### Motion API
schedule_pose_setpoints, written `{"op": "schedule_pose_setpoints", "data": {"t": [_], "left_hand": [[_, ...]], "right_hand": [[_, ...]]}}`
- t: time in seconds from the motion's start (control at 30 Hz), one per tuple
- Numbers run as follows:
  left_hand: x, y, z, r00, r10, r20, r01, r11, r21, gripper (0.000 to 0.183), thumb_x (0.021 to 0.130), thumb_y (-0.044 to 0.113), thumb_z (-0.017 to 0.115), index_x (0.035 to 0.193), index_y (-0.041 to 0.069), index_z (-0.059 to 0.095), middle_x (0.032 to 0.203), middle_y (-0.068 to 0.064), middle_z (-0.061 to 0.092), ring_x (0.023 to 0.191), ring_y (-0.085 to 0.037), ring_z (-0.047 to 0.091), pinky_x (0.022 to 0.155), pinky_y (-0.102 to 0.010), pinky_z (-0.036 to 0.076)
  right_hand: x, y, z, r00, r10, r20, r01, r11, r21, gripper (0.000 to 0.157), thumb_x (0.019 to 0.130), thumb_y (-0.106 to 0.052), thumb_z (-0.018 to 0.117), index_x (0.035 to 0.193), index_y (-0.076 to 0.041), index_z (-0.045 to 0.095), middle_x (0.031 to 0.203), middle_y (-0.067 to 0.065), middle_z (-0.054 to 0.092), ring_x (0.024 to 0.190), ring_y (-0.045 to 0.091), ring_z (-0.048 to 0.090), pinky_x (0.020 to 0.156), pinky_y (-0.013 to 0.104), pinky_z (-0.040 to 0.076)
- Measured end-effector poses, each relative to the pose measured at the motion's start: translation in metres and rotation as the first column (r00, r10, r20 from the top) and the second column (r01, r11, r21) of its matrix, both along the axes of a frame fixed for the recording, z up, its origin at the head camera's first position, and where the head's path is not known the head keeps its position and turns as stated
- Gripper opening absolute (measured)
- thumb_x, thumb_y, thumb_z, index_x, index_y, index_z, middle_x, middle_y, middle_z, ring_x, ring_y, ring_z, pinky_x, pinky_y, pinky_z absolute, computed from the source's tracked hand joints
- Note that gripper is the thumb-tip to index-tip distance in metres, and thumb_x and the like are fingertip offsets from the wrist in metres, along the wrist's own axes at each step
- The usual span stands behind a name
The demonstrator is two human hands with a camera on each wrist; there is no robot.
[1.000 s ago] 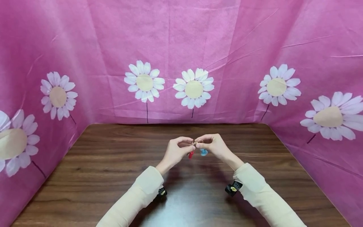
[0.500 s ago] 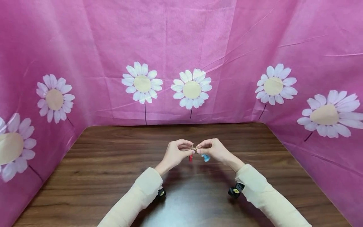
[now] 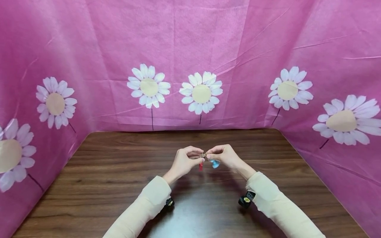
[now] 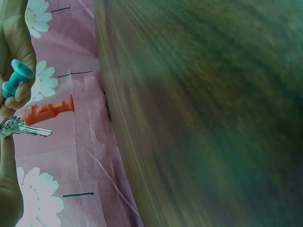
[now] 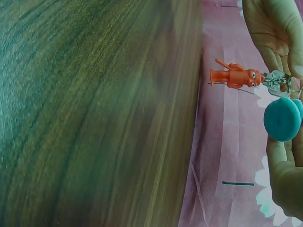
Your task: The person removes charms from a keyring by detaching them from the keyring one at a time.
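Note:
Both hands meet above the far middle of the table, working on one keychain. My left hand [image 3: 186, 161] pinches its metal part between thumb and fingers. A silver key [image 4: 35, 129] and a small red figure charm [image 5: 236, 76] hang beneath that grip. Facing it, my right hand [image 3: 227, 157] pinches the key ring side, where a light blue charm [image 3: 215, 163] with a round flat end dangles. Gold-coloured metal [image 3: 203, 155] bridges the short gap between the fingertips. The fingers cover most of the ring, so how the parts link is hidden.
A dark brown wooden table [image 3: 119, 185] lies below the hands. Pink cloth [image 3: 238, 39] with printed white daisies rises along its back and both sides. Each wrist wears a small black camera [image 3: 245, 199].
The hands appear slightly lower in the head view than a second ago, while the view itself shifted a little. The ring loop seen at the right fingertips is now hidden. Both charms have swung.

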State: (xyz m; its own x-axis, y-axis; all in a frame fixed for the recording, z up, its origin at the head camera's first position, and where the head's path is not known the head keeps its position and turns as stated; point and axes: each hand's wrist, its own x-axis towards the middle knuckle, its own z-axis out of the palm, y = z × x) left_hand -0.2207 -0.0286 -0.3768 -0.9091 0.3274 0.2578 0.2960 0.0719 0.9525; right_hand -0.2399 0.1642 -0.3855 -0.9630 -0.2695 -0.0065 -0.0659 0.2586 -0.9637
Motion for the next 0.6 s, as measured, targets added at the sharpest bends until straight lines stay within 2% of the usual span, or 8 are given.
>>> {"op": "schedule_pose_setpoints", "data": {"t": [0.2, 0.37, 0.43, 0.6], "left_hand": [[0.001, -0.003, 0.0, 1.0, -0.01, -0.014, 0.01, 1.0, -0.006, 0.028, 0.072, -0.003, 0.07, 0.099, -0.01, 0.063, 0.096, -0.024, 0.066, 0.088, -0.033, 0.065, 0.073, -0.019, 0.053], [0.003, -0.006, 0.0, 1.0, -0.012, -0.027, 0.012, 1.0, -0.01, 0.026, 0.072, -0.003, 0.07, 0.097, -0.007, 0.065, 0.094, -0.023, 0.067, 0.087, -0.027, 0.067, 0.075, -0.021, 0.054], [0.004, -0.008, 0.0, 1.0, -0.004, -0.014, 0.004, 1.0, 0.002, 0.026, 0.072, -0.003, 0.07, 0.097, -0.007, 0.065, 0.094, -0.024, 0.067, 0.087, -0.027, 0.067, 0.074, -0.022, 0.054], [0.006, -0.015, 0.003, 1.0, 0.019, -0.006, -0.018, 1.0, 0.015, 0.027, 0.074, -0.004, 0.069, 0.099, -0.008, 0.063, 0.095, -0.025, 0.066, 0.088, -0.033, 0.066, 0.073, -0.022, 0.054]], "right_hand": [[0.0, -0.004, -0.001, 0.997, -0.007, 0.076, 0.013, 0.996, -0.083, 0.025, 0.077, -0.009, 0.07, 0.095, 0.008, 0.064, 0.071, -0.005, 0.066, 0.061, 0.005, 0.059, 0.054, 0.02, 0.05], [-0.005, -0.003, -0.001, 0.989, -0.061, 0.137, 0.09, 0.972, -0.217, 0.014, 0.078, -0.003, 0.067, 0.091, 0.002, 0.065, 0.073, -0.003, 0.067, 0.066, 0.008, 0.063, 0.061, 0.021, 0.053], [-0.008, -0.001, -0.001, 0.987, -0.08, 0.137, 0.109, 0.97, -0.216, 0.016, 0.079, -0.002, 0.066, 0.094, 0.004, 0.063, 0.075, -0.003, 0.067, 0.067, 0.009, 0.063, 0.063, 0.021, 0.053], [-0.021, 0.004, -0.01, 0.99, -0.11, 0.088, 0.118, 0.988, -0.095, 0.033, 0.079, -0.007, 0.068, 0.105, 0.013, 0.059, 0.074, -0.002, 0.067, 0.066, 0.009, 0.064, 0.059, 0.019, 0.052]]}}
